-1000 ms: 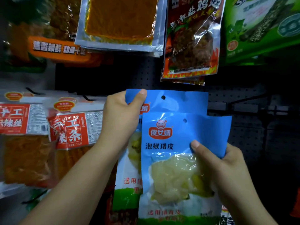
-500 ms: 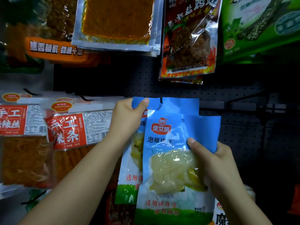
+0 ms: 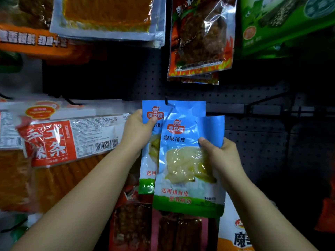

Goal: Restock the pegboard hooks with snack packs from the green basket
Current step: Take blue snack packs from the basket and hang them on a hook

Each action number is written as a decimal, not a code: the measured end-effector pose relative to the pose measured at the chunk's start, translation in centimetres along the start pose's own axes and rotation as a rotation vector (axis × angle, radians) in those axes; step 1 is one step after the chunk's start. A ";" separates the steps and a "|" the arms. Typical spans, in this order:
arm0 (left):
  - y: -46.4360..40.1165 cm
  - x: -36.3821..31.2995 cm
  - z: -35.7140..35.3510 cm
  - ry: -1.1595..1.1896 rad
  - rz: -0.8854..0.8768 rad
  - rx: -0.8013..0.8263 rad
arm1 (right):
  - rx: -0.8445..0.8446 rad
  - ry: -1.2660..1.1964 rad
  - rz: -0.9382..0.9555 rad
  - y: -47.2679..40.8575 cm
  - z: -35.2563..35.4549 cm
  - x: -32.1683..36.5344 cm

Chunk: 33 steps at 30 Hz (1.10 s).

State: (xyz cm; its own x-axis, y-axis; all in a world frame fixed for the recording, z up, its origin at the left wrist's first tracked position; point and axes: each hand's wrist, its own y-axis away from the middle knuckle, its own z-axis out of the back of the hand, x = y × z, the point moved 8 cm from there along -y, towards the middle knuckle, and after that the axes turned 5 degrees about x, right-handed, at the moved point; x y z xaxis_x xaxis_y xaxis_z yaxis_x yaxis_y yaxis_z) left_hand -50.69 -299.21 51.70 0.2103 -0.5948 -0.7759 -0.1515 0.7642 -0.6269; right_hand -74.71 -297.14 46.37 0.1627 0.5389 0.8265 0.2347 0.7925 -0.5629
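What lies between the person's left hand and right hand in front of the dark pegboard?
In the head view, two blue plastic snack packs overlap there: the left hand pinches the rear pack, the right hand grips the front pack.

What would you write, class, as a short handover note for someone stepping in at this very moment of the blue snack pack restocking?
Left hand: pinches the top left of the rear blue pack, which sits at the hook, apparently threaded on.
Right hand: grips the front blue pack at its right edge, lower and overlapping the rear one, off the hook.
Done: rear pack seems hung.
Left: raise the front pack, thread its hole onto the hook, then fetch more. The green basket is out of view.
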 end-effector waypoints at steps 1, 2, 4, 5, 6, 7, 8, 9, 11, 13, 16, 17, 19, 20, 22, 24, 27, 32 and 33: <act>-0.4 0.2 -0.3 -0.033 0.007 -0.013 | 0.000 0.003 -0.009 -0.4 -0.1 -0.2; -0.7 0.2 -0.6 -0.064 0.012 -0.025 | 0.000 0.004 -0.019 -0.9 -0.2 -0.4; -1.4 0.4 -1.1 -0.113 0.019 -0.043 | -0.008 0.012 -0.032 -1.6 -0.3 -0.8; -1.7 0.4 -1.3 -0.147 0.016 -0.052 | -0.012 0.022 -0.034 -1.9 -0.4 -1.0; -1.9 0.3 -1.4 -0.190 0.007 -0.063 | -0.015 0.032 -0.036 -2.1 -0.5 -1.1; -2.0 0.2 -1.4 -0.229 -0.008 -0.076 | -0.016 0.035 -0.039 -2.2 -0.5 -1.2; -2.1 0.1 -1.4 -0.253 -0.025 -0.086 | -0.014 0.029 -0.042 -2.3 -0.6 -1.4; -1.9 0.0 -1.4 -0.263 -0.043 -0.095 | -0.011 0.018 -0.043 -2.3 -0.6 -1.6; -1.3 -0.2 -1.3 -0.261 -0.087 -0.108 | -0.012 0.009 -0.033 -2.0 -0.6 -1.9; -0.5 0.1 -1.3 -0.215 -0.107 -0.092 | -0.012 0.019 -0.007 -1.3 -0.5 -2.3; 1.2 1.0 -1.6 -0.074 -0.072 -0.016 | -0.004 0.056 0.002 0.0 -0.3 -3.4; 1.9 1.4 -1.7 -0.030 -0.062 0.004 | -0.007 0.055 -0.009 0.5 -0.2 -3.9; 3.4 2.1 -1.6 -0.030 -0.059 0.029 | -0.025 0.032 -0.030 1.2 0.1 -4.7; 4.2 2.7 -1.6 -0.050 -0.047 0.043 | -0.035 0.016 -0.042 1.6 0.3 -5.0; 5.7 4.4 -1.6 -0.083 0.025 0.081 | -0.061 -0.003 -0.057 2.2 0.9 -5.2; 7.6 6.0 -1.4 -0.128 0.076 0.098 | -0.099 -0.003 -0.040 3.0 1.8 -4.8; 10.8 6.4 -0.7 -0.159 -0.002 0.046 | -0.107 -0.035 0.015 4.2 2.7 -2.9; 14.3 3.9 0.3 -0.238 -0.193 -0.050 | 0.026 -0.082 0.065 6.3 1.8 0.2; 14.6 3.2 0.2 -0.239 -0.201 -0.044 | 0.047 -0.079 0.069 6.7 1.5 0.6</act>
State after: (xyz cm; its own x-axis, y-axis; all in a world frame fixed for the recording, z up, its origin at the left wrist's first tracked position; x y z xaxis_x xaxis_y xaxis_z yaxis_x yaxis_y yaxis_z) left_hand -52.03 -289.95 40.08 0.4605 -0.6535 -0.6007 -0.1243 0.6226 -0.7726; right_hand -74.47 -291.08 43.12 0.1000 0.6120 0.7845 0.1802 0.7643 -0.6192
